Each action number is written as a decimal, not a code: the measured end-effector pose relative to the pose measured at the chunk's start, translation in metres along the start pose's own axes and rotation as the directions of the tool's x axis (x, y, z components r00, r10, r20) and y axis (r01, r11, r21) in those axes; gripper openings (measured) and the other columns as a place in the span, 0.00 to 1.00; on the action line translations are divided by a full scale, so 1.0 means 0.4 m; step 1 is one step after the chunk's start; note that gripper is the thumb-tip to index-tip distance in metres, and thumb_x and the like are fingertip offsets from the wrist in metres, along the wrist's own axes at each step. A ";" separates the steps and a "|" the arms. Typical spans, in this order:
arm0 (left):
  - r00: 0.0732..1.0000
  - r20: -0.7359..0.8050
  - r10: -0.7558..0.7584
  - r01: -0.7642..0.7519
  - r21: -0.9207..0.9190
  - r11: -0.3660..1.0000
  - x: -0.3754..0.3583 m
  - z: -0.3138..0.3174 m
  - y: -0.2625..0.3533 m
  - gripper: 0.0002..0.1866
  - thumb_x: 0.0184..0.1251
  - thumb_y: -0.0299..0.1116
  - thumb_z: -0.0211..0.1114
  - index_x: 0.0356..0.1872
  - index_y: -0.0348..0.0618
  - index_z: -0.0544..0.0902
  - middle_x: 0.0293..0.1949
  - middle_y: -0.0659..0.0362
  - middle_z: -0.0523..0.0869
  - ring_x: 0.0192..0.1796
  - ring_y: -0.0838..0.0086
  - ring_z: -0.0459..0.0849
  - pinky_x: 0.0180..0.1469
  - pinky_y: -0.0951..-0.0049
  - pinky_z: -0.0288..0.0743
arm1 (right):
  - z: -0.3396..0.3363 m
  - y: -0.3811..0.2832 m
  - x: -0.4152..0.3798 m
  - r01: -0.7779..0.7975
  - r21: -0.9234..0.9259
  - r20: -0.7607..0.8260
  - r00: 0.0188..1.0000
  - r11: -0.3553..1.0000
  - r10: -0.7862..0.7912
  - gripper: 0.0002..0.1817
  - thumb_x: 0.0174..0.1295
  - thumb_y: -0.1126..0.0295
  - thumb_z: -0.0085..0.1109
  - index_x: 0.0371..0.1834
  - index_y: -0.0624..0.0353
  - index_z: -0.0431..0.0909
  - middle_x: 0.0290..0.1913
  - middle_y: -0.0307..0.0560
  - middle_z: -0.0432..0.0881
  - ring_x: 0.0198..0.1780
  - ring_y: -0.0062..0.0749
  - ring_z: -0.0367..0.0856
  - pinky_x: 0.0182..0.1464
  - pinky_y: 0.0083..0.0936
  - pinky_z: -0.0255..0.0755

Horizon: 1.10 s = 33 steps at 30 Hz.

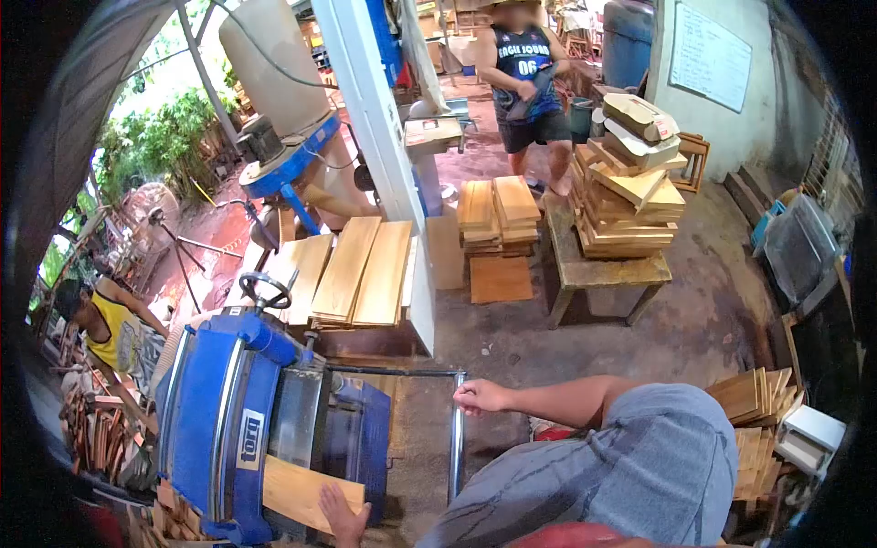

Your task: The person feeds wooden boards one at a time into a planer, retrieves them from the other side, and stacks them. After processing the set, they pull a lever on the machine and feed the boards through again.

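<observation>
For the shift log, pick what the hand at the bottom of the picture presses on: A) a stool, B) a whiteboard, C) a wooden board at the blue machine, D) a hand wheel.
C: the left hand lies on the wooden board at the blue machine.

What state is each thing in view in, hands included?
Left hand: resting on the wooden board, open grip.
Right hand: closed on the metal rail.
Wooden board: lying flat, partly inside the blue machine.
Planks behind the machine: stacked flat.
Wood pieces on small table: piled unevenly.
Person in dark jersey: standing.
Person in yellow top: bending over.
</observation>
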<state>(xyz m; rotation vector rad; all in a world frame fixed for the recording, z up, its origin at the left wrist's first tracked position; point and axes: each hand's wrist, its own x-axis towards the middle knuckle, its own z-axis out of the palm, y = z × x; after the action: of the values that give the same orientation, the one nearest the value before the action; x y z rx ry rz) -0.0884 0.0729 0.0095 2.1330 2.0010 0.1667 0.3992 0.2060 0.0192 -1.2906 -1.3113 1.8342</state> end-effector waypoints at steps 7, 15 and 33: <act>0.915 -0.042 -0.400 0.400 -0.019 0.916 0.163 0.041 0.240 0.44 0.63 0.56 0.62 0.71 0.34 0.63 0.73 0.34 0.55 0.75 0.39 0.50 0.76 0.46 0.41 | -0.249 -0.034 -0.006 0.115 0.156 -0.076 0.992 0.981 -0.104 0.15 0.73 0.65 0.50 0.57 0.62 0.68 0.34 0.42 0.81 0.31 0.22 0.80 0.31 0.21 0.76; 0.919 -0.327 -0.220 0.032 -0.494 0.869 0.489 0.094 0.787 0.24 0.60 0.32 0.67 0.58 0.39 0.78 0.66 0.42 0.71 0.67 0.49 0.70 0.70 0.60 0.61 | -0.578 -0.032 -0.022 0.103 0.249 -0.167 0.984 0.963 -0.062 0.17 0.73 0.68 0.49 0.62 0.61 0.67 0.36 0.47 0.82 0.32 0.28 0.81 0.35 0.25 0.78; 0.914 0.098 -0.394 0.406 -0.273 0.872 1.570 0.551 0.469 0.45 0.53 0.44 0.75 0.69 0.34 0.64 0.72 0.38 0.60 0.75 0.49 0.57 0.75 0.58 0.54 | -0.828 -0.082 0.243 -0.242 0.123 -0.387 0.881 0.962 0.271 0.18 0.71 0.66 0.54 0.59 0.62 0.70 0.36 0.42 0.82 0.33 0.23 0.81 0.34 0.21 0.76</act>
<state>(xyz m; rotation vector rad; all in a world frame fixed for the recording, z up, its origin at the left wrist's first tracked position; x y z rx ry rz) 0.1883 0.6710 -0.2000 1.4990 2.1883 0.3228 0.6590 0.4334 -0.0115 -1.7578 -0.8785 1.6412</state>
